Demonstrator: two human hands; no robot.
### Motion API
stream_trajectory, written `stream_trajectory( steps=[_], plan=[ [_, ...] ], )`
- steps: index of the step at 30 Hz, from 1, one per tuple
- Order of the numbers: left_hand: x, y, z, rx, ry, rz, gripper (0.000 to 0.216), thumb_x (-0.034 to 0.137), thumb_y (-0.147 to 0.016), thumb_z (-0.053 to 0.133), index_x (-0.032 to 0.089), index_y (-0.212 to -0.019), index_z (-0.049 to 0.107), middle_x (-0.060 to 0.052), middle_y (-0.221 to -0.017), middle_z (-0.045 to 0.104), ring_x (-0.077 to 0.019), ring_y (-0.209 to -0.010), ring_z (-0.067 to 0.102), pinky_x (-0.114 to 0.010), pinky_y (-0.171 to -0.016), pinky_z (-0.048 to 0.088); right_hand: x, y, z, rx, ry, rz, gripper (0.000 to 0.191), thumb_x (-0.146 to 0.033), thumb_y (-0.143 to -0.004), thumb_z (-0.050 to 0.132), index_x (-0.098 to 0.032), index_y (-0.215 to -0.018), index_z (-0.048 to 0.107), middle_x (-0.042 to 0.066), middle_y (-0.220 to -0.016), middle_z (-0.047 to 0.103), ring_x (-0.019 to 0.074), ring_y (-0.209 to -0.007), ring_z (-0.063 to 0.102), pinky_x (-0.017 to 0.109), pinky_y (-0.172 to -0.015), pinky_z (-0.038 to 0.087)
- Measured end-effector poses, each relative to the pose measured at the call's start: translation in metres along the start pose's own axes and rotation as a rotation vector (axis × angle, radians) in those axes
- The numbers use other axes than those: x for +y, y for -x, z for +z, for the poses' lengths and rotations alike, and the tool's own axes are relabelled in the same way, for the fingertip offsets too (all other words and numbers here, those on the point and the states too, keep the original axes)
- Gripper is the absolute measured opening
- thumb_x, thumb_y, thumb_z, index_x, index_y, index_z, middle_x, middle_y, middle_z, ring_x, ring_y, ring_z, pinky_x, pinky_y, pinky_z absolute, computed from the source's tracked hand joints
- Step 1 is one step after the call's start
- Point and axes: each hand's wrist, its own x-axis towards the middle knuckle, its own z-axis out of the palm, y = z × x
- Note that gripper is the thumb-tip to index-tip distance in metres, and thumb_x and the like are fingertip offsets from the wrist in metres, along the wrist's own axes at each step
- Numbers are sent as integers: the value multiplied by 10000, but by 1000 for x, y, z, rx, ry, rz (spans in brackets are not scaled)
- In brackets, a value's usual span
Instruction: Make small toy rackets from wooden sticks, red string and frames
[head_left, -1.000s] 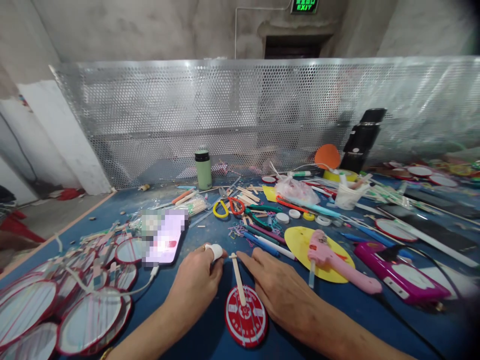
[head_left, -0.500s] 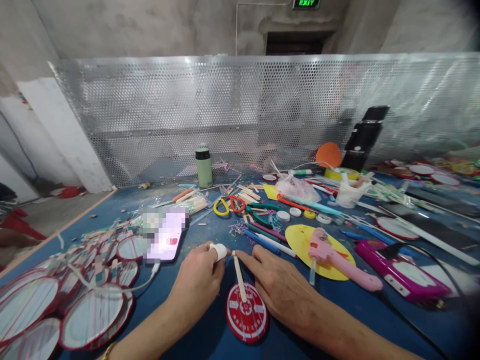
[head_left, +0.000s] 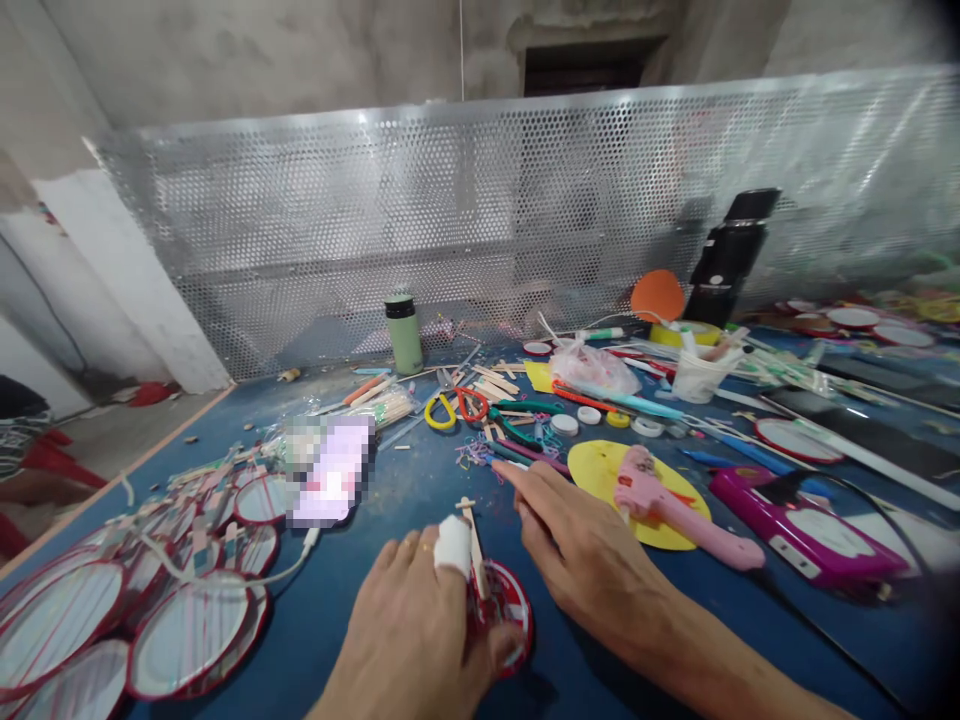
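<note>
A round red disc point(head_left: 516, 598) with white print lies on the blue table in front of me, a flat wooden stick point(head_left: 475, 545) running out from it toward the back. My left hand point(head_left: 424, 610), a white wrap on one finger, covers the disc's left part and grips it, thumb across the near side. Part of the disc is hidden under that hand. To the right, my right hand point(head_left: 574, 525) reaches forward with fingers stretched out, holding nothing. Its fingertips are by a small heap of coloured rubber bands point(head_left: 474, 452); whether they touch it I cannot tell.
Several white discs with red rims point(head_left: 187, 635) pile up at left, near a phone point(head_left: 335, 470) on a cable. Scissors point(head_left: 456, 405) and green-handled pliers point(head_left: 525, 425) lie behind. A pink glue gun point(head_left: 660, 505) rests on a yellow oval point(head_left: 589, 475), left of a purple device point(head_left: 806, 530).
My left hand has come back from the stick's far end onto the disc. My right hand has let go of the stick's end and moved forward to the rubber bands.
</note>
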Motion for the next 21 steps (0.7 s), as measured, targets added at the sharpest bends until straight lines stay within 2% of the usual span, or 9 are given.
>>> stream_trajectory(
  steps=[2,6,9,11,13,17,19,21],
  plan=[
    [8,14,12,70,-53,27,836,791,-686,556,160,-1233,604,-217,-1141,687,-382,-991,650,-472,-840,485,-1,2,-1,47,8,-2,424,-124,-944,373,-152,-1348,498,134,-1112,667,254,-1006,659,426,-841,578],
    [27,26,29,221,-148,-127,1004,852,-608,549,141,-1316,537,-216,-1157,671,-394,-994,632,-488,-826,462,-4,4,-2,65,-17,-32,423,-103,-931,379,-148,-1336,492,125,-1064,674,241,-935,674,409,-794,592],
    [39,22,30,222,-149,-180,924,727,-610,694,149,-1314,536,-190,-1103,685,-388,-958,626,-483,-784,460,-6,5,-5,66,-29,-51,414,-106,-932,390,-139,-1333,489,132,-1090,669,248,-960,670,405,-800,593],
    [42,18,29,206,-124,-214,808,553,-629,773,164,-1300,547,-169,-1076,691,-373,-940,623,-474,-777,462,-5,6,-7,57,-40,-51,417,-114,-933,397,-141,-1341,480,135,-1112,662,253,-984,663,408,-814,590],
    [41,17,29,203,-82,-243,721,403,-648,770,163,-1292,553,-160,-1058,693,-363,-937,620,-474,-786,465,-4,8,-8,47,-58,-42,427,-117,-933,401,-152,-1353,469,129,-1118,658,253,-995,658,413,-825,586],
    [32,17,29,250,88,-317,671,295,-684,675,135,-1320,529,-168,-1045,689,-374,-973,612,-506,-824,468,-3,10,-9,36,-87,-28,439,-131,-939,402,-157,-1374,447,131,-1144,647,259,-1001,649,426,-817,581],
    [27,17,27,286,265,-377,704,297,-698,653,143,-1365,485,-147,-1023,699,-349,-946,633,-484,-829,484,-3,11,-9,43,-103,-21,432,-135,-943,399,-162,-1371,448,129,-1147,647,259,-992,648,426,-802,577],
    [25,17,23,342,522,-453,725,318,-727,654,174,-1404,438,-112,-1018,712,-284,-864,661,-410,-790,516,-3,11,-10,74,-130,-6,408,-135,-946,393,-175,-1346,466,117,-1119,657,250,-965,652,418,-789,568]
  ],
)
